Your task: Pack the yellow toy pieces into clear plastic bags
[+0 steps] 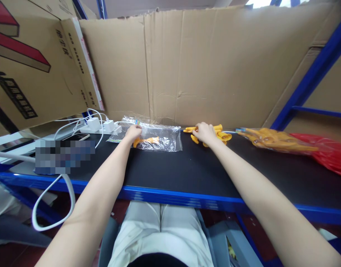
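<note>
My left hand (134,132) is closed on the left part of a clear plastic bag (170,138) lying flat on the black shelf. Inside the bag, or under its film, shows a yellow plastic piece with a flared end (149,140). To the right, my right hand (206,133) reaches into a loose pile of similar yellow plastic pieces (225,136), fingers curled around some of them. The palm and fingertips are partly hidden, so how many pieces it grips does not show.
A filled bag of yellow pieces (273,140) lies at the right, beside a red plastic bag (330,152). At the left are a power strip with white chargers (109,126), cables and a phone (81,137). Cardboard (215,70) stands behind; a blue rail (181,196) edges the shelf.
</note>
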Tool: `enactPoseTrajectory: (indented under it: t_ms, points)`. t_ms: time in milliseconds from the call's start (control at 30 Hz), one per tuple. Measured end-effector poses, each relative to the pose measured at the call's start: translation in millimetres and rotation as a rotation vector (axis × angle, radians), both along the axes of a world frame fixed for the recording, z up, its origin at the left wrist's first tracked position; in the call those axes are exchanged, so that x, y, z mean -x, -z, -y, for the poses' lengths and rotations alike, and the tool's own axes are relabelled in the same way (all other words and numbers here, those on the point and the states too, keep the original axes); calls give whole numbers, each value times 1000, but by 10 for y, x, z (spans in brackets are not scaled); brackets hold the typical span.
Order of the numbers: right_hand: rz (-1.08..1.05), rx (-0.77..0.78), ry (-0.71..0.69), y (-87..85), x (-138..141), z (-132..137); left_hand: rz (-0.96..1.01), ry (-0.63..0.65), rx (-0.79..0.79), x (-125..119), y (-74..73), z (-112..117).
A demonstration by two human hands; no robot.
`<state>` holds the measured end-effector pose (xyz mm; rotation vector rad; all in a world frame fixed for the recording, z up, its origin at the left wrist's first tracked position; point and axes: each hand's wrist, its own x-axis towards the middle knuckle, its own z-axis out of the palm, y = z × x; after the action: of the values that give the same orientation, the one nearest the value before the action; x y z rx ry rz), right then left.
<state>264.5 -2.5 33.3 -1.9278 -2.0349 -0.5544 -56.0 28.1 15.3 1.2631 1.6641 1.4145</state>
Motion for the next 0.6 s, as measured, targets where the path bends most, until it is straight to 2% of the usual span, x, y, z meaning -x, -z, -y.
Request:
enactPoseTrajectory:
  t_ms: [167, 300, 367, 500, 600]
  points:
    - [-348, 13, -4, -109, -113, -32, -428, -66, -66, -23, 8, 68]
    - [-517, -3, -10, -202, -159, -6, -808, -114, -166, -119, -26, 170]
    - [-601, -5, -12, -223, -182, -3, -914, -43, -236, -205, -54, 192]
    - [-763, -32, -84, -212, -240, -46, -993, 294, -344, -488, -61, 230]
    - [-816, -32, -189, -196, -272, -75, -1041, 449, -416, -726, -3, 299]
